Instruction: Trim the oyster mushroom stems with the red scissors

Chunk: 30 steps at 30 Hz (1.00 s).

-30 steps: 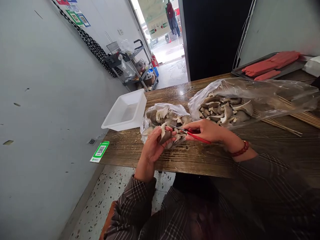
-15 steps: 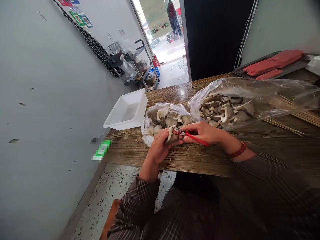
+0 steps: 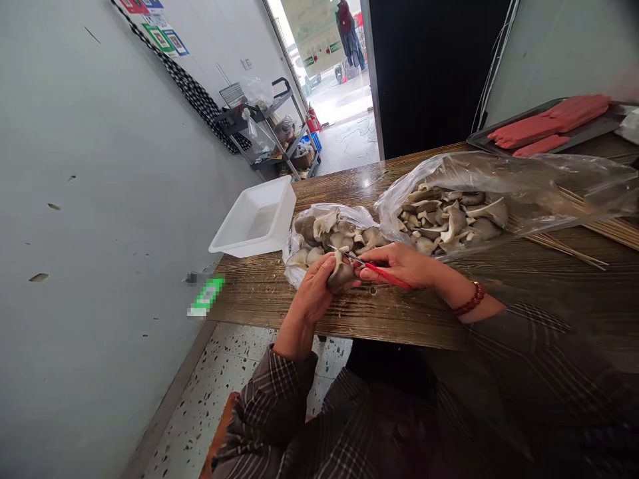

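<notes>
Between the thumb and fingers of my left hand [image 3: 315, 287] is a grey oyster mushroom [image 3: 340, 274], its pale stem pointing up. My right hand [image 3: 402, 265] is closed on a pair of scissors with red handles [image 3: 387, 274]. The metal blades reach to the mushroom's stem; whether they are apart or together I cannot tell. Just behind my hands lies a clear plastic bag [image 3: 367, 214] with more oyster mushrooms [image 3: 327, 226] on it. A larger clear bag [image 3: 539, 179], also holding oyster mushrooms [image 3: 454, 223], lies to the right.
A white plastic tub [image 3: 239, 249] stands at the table's left end. Thin wooden skewers [image 3: 569, 253] lie at the right, partly under the bag. Farther back, a dark tray [image 3: 479, 141] carries reddish-pink pieces [image 3: 549, 125]. A grey wall [image 3: 100, 266] borders the left side.
The scissors' blades have shifted slightly left across the mushroom's stem, my right hand moving with them. My left hand keeps its hold on the mushroom. The whole view has shifted slightly.
</notes>
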Each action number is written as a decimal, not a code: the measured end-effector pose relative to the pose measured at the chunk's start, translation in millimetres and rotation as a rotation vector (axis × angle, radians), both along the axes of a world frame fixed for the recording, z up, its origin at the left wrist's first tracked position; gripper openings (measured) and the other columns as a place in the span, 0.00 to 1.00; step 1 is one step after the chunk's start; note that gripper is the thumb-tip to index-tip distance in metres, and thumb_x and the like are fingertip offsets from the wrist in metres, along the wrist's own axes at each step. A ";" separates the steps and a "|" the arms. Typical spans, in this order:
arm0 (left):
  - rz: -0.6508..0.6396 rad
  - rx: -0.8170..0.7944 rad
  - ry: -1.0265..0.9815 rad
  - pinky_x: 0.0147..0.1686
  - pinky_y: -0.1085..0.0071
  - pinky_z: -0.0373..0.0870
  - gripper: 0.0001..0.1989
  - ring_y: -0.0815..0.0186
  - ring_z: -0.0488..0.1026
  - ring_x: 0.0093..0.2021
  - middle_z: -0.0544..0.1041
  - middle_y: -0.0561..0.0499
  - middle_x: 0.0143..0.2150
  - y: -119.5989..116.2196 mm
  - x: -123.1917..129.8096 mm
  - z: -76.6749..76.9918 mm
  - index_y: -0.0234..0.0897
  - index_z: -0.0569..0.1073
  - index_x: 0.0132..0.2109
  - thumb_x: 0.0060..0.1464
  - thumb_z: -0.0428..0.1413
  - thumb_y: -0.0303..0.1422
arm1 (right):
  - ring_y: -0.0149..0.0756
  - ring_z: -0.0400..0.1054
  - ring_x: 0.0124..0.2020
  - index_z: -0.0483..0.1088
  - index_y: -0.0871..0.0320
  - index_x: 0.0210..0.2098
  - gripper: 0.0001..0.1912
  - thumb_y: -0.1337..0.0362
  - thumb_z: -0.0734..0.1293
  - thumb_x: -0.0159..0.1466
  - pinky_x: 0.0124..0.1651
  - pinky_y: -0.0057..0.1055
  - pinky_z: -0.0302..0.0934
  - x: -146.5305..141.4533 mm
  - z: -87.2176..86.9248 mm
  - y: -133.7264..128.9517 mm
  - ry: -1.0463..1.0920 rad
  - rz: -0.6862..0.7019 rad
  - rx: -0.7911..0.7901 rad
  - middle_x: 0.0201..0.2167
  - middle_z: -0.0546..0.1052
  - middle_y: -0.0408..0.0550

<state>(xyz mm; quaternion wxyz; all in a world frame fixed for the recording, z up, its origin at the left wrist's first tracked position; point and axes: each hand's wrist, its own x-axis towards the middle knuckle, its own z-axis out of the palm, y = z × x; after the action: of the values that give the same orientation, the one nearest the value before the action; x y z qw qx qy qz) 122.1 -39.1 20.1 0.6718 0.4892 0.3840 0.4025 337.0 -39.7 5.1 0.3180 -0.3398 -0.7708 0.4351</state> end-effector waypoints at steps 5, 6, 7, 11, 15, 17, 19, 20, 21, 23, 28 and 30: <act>-0.012 -0.015 0.039 0.43 0.57 0.82 0.16 0.55 0.80 0.44 0.80 0.43 0.38 1.6 -2.2 0.9 0.32 0.78 0.38 0.55 0.64 0.43 | 0.29 0.55 0.27 0.74 0.58 0.31 0.21 0.47 0.65 0.66 0.31 0.29 0.49 2.9 -2.1 2.3 -0.003 -0.009 0.015 0.23 0.65 0.39; -0.014 -0.019 0.039 0.44 0.57 0.82 0.16 0.55 0.80 0.44 0.80 0.43 0.39 1.8 -2.2 0.7 0.32 0.77 0.38 0.55 0.64 0.43 | 0.29 0.55 0.27 0.74 0.58 0.31 0.20 0.47 0.65 0.66 0.31 0.29 0.48 2.9 -2.3 2.5 -0.008 -0.011 0.020 0.23 0.65 0.39; -0.013 -0.022 0.040 0.44 0.57 0.82 0.16 0.55 0.80 0.45 0.81 0.43 0.39 1.8 -2.2 0.4 0.32 0.77 0.38 0.54 0.64 0.43 | 0.29 0.55 0.27 0.74 0.59 0.31 0.20 0.47 0.66 0.65 0.31 0.28 0.48 2.7 -2.4 2.5 -0.014 -0.009 0.025 0.23 0.65 0.39; -0.005 -0.019 0.052 0.44 0.57 0.82 0.15 0.55 0.80 0.45 0.81 0.43 0.38 0.8 -4.1 0.8 0.32 0.77 0.36 0.54 0.64 0.42 | 0.29 0.56 0.28 0.72 0.59 0.28 0.21 0.47 0.65 0.65 0.31 0.28 0.49 -0.5 -3.3 1.9 -0.034 -0.007 0.042 0.23 0.66 0.39; -0.021 -0.004 0.071 0.43 0.60 0.81 0.16 0.57 0.80 0.42 0.81 0.44 0.37 -0.9 -10.5 2.4 0.32 0.77 0.36 0.54 0.64 0.44 | 0.29 0.55 0.26 0.70 0.59 0.26 0.21 0.47 0.66 0.64 0.30 0.28 0.48 -4.1 -5.2 0.7 -0.052 -0.054 0.049 0.22 0.65 0.39; -0.020 -0.007 0.079 0.41 0.63 0.81 0.17 0.58 0.80 0.41 0.81 0.44 0.37 -1.6 -12.6 2.2 0.32 0.78 0.37 0.54 0.64 0.44 | 0.29 0.57 0.26 0.72 0.58 0.28 0.19 0.48 0.66 0.63 0.31 0.29 0.50 -4.8 -5.6 0.5 -0.021 -0.130 0.037 0.22 0.66 0.39; 0.005 -0.013 0.064 0.40 0.66 0.79 0.18 0.60 0.80 0.39 0.82 0.45 0.36 -2.1 -11.2 1.2 0.32 0.79 0.40 0.54 0.65 0.44 | 0.31 0.60 0.27 0.75 0.58 0.34 0.17 0.49 0.67 0.63 0.32 0.29 0.54 -5.3 -5.6 0.5 0.043 -0.242 0.032 0.25 0.69 0.40; 0.031 -0.013 0.042 0.39 0.67 0.78 0.18 0.61 0.80 0.38 0.82 0.45 0.35 -2.3 -8.7 0.6 0.32 0.80 0.41 0.53 0.65 0.44 | 0.32 0.62 0.28 0.76 0.58 0.39 0.17 0.50 0.68 0.62 0.33 0.30 0.56 -5.9 -5.7 0.4 0.084 -0.295 0.034 0.26 0.71 0.41; 0.063 -0.010 0.013 0.39 0.69 0.77 0.18 0.62 0.80 0.37 0.82 0.46 0.35 -2.3 -5.0 0.0 0.32 0.80 0.41 0.52 0.66 0.44 | 0.33 0.64 0.30 0.75 0.57 0.44 0.18 0.51 0.70 0.61 0.34 0.30 0.58 -6.8 -5.8 0.3 0.128 -0.340 0.039 0.28 0.73 0.42; 0.128 0.017 -0.059 0.39 0.70 0.76 0.18 0.65 0.79 0.35 0.82 0.47 0.34 -2.6 5.5 -0.5 0.33 0.81 0.42 0.50 0.68 0.42 | 0.34 0.68 0.32 0.73 0.56 0.51 0.23 0.54 0.73 0.58 0.38 0.32 0.62 -9.5 -6.4 -0.4 0.215 -0.398 0.057 0.31 0.76 0.43; 0.146 0.083 -0.134 0.45 0.69 0.74 0.16 0.64 0.79 0.40 0.83 0.48 0.38 -4.3 33.2 0.4 0.36 0.81 0.41 0.49 0.69 0.41 | 0.34 0.71 0.35 0.70 0.55 0.50 0.24 0.61 0.73 0.55 0.41 0.33 0.66 -16.2 -8.7 -1.7 0.322 -0.472 0.146 0.37 0.78 0.45; 0.138 0.098 -0.114 0.46 0.67 0.74 0.17 0.63 0.79 0.42 0.83 0.48 0.39 -5.3 39.1 -0.3 0.37 0.81 0.42 0.49 0.69 0.43 | 0.35 0.72 0.35 0.71 0.56 0.49 0.22 0.63 0.72 0.56 0.41 0.33 0.66 -16.8 -9.2 -1.3 0.311 -0.503 0.184 0.37 0.79 0.46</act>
<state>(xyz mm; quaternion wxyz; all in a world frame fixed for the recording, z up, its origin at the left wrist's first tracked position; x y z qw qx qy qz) 161.2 -44.4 19.7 0.6384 0.4701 0.3578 0.4934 320.2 -40.9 -4.2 0.5593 -0.4188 -0.6409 0.3179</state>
